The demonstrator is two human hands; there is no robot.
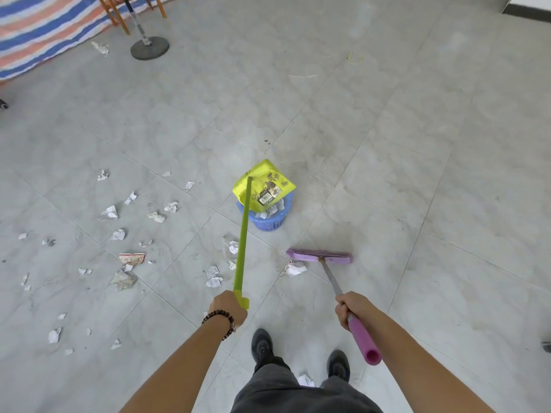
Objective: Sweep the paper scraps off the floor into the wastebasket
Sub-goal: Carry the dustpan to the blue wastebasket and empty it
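My left hand grips the long green handle of a yellow-green dustpan. The pan is tipped over the blue mesh wastebasket, with dirt and a printed scrap sliding down it. Crumpled paper shows inside the basket. My right hand holds the purple grip of a broom whose purple head rests on the floor right of the basket. One crumpled scrap lies just under the broom head. Several paper scraps are scattered over the grey tiles to the left.
A round black stand base and orange chair legs are at the far left, beside a striped tarp. My two dark shoes are at the bottom, with one scrap between them.
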